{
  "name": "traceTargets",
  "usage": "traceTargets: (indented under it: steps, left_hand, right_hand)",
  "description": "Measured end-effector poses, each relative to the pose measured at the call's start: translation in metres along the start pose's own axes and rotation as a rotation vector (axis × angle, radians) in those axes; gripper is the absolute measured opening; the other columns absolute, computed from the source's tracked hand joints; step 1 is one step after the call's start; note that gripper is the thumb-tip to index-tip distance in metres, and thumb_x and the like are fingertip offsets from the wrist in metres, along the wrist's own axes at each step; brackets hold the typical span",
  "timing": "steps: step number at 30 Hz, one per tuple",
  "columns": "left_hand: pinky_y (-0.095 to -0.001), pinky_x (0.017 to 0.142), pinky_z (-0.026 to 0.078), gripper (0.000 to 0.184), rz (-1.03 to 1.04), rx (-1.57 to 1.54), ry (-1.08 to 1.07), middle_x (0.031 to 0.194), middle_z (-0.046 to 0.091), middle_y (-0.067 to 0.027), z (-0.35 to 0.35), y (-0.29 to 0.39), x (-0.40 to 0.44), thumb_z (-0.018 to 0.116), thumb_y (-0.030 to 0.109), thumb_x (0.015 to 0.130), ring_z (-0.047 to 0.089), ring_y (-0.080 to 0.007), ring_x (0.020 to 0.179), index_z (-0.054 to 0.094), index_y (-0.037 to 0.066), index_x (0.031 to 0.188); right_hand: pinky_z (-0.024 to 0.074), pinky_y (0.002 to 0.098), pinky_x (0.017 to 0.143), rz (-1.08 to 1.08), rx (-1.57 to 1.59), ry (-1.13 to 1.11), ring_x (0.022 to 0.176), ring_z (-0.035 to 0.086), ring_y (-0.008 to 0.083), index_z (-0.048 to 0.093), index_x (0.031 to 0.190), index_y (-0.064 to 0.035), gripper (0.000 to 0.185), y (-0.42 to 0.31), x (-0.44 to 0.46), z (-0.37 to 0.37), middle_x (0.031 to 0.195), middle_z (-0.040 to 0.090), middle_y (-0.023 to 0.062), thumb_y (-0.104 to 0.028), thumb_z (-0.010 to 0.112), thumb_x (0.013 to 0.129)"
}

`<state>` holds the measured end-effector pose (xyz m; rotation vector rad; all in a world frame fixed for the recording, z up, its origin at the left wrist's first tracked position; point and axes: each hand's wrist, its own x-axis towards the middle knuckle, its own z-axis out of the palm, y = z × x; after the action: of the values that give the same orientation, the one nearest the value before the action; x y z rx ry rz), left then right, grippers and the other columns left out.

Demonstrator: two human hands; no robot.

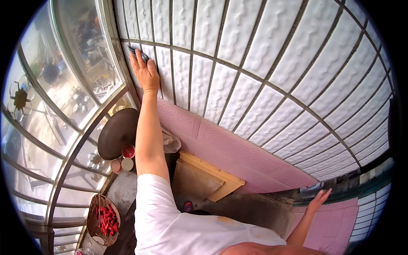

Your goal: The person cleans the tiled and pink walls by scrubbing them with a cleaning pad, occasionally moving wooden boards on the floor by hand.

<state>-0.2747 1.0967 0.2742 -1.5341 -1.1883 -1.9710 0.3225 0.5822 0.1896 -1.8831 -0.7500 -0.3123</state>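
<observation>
My left hand (145, 75) reaches up along the wall at the upper left, pressing a small dark cloth (144, 56) to the white ribbed tiles (206, 68). Its fingers lie over the cloth, which shows only at their edges. The tiles meet the window frame (111, 46) just left of that hand. Far off at the lower right, my right hand (319, 199) is held out with its fingers stretched and nothing in it. Pink panelling (225, 144) covers the wall below the tiles.
Barred windows run down the left side. Beneath the left arm stand a large dark round pan (119, 134), several small jars (127, 164) and a woven basket (90, 225) of red peppers. Yellowish boards (199, 178) lean against the pink panelling.
</observation>
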Motion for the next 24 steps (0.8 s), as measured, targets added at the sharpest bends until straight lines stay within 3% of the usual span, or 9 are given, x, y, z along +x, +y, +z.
traceTargets:
  steps: [3, 4, 5, 7, 10, 13, 17, 20, 24]
  left_hand:
    - [-0.0448, 0.108, 0.017, 0.055, -0.041, -0.032, -0.003, 0.142, 0.021, -0.0277, 0.001, -0.005, 0.009, 0.040, 0.028, 0.091, 0.022, -0.0420, 0.131, 0.031, 0.000, 0.137]
    - [-0.0448, 0.108, 0.016, 0.054, -0.075, -0.059, 0.014, 0.142, 0.021, -0.0276, 0.003, 0.010, 0.006, 0.041, 0.026, 0.090, 0.021, -0.0421, 0.131, 0.031, 0.000, 0.137]
    - [-0.0449, 0.108, 0.015, 0.054, -0.111, -0.086, 0.031, 0.143, 0.020, -0.0275, 0.005, 0.028, 0.000, 0.041, 0.024, 0.090, 0.020, -0.0422, 0.131, 0.031, -0.001, 0.136]
    - [-0.0485, 0.108, 0.013, 0.053, -0.012, -0.145, -0.033, 0.143, 0.019, -0.0272, 0.003, 0.084, -0.025, 0.044, 0.016, 0.086, 0.016, -0.0449, 0.132, 0.034, 0.000, 0.135]
    - [-0.0564, 0.106, 0.010, 0.058, 0.126, -0.140, -0.206, 0.144, 0.022, -0.0245, 0.008, 0.155, -0.109, 0.055, 0.026, 0.075, 0.016, -0.0412, 0.135, 0.045, 0.008, 0.129]
    - [-0.0551, 0.108, 0.010, 0.049, 0.178, -0.225, -0.307, 0.140, 0.031, -0.0212, -0.004, 0.182, -0.170, 0.058, 0.030, 0.074, 0.022, -0.0387, 0.133, 0.054, 0.015, 0.120]
    - [-0.0528, 0.109, 0.011, 0.044, 0.317, -0.111, -0.370, 0.142, 0.030, -0.0179, -0.009, 0.140, -0.154, 0.054, 0.031, 0.076, 0.023, -0.0351, 0.134, 0.055, 0.018, 0.118]
    - [-0.0524, 0.108, 0.011, 0.055, 0.081, -0.029, -0.146, 0.143, 0.024, -0.0249, -0.003, 0.076, -0.091, 0.050, 0.029, 0.078, 0.020, -0.0407, 0.134, 0.045, 0.005, 0.127]
    - [-0.0455, 0.107, 0.017, 0.056, -0.047, 0.027, -0.053, 0.141, 0.024, -0.0275, -0.014, -0.035, -0.039, 0.042, 0.028, 0.088, 0.023, -0.0418, 0.131, 0.033, 0.002, 0.136]
  right_hand:
    - [0.0197, 0.0351, 0.107, -0.099, -0.033, 0.121, 0.132, 0.025, 0.0288, 0.017, 0.141, 0.0012, 0.058, -0.047, 0.042, 0.014, 0.146, 0.019, 0.0188, -0.031, 0.034, 0.097]
    - [0.0163, 0.0355, 0.109, -0.161, -0.034, 0.171, 0.134, 0.021, 0.0290, 0.016, 0.141, 0.0025, 0.059, -0.059, 0.052, 0.020, 0.147, 0.016, 0.0183, -0.034, 0.031, 0.097]
    - [0.0079, 0.0364, 0.111, -0.175, 0.075, 0.117, 0.138, 0.009, 0.0283, 0.010, 0.141, 0.0040, 0.065, -0.060, 0.061, 0.028, 0.149, 0.008, 0.0198, -0.039, 0.029, 0.097]
    - [0.0033, 0.0375, 0.111, -0.120, -0.112, 0.262, 0.139, 0.001, 0.0305, 0.005, 0.141, 0.0041, 0.071, -0.062, 0.071, 0.054, 0.149, 0.001, 0.0221, -0.043, 0.030, 0.095]
    - [-0.0009, 0.0378, 0.111, -0.214, -0.232, 0.354, 0.138, -0.006, 0.0335, 0.001, 0.141, 0.0049, 0.078, -0.032, 0.084, 0.068, 0.148, -0.004, 0.0250, -0.048, 0.031, 0.093]
    - [-0.0009, 0.0385, 0.111, -0.189, -0.190, 0.366, 0.137, -0.006, 0.0356, 0.001, 0.140, 0.0064, 0.081, -0.044, 0.081, 0.070, 0.147, -0.006, 0.0261, -0.051, 0.032, 0.092]
    - [-0.0002, 0.0393, 0.110, -0.201, -0.241, 0.359, 0.137, -0.007, 0.0361, 0.001, 0.140, 0.0076, 0.081, -0.026, 0.088, 0.067, 0.146, -0.006, 0.0297, -0.050, 0.032, 0.092]
    - [0.0006, 0.0393, 0.110, -0.220, -0.233, 0.352, 0.137, -0.007, 0.0368, 0.000, 0.140, 0.0073, 0.083, -0.042, 0.080, 0.071, 0.145, -0.007, 0.0308, -0.052, 0.032, 0.091]
    - [0.0008, 0.0405, 0.110, -0.290, -0.291, 0.369, 0.137, -0.009, 0.0363, -0.001, 0.139, 0.0082, 0.082, -0.029, 0.085, 0.068, 0.145, -0.008, 0.0300, -0.051, 0.030, 0.092]
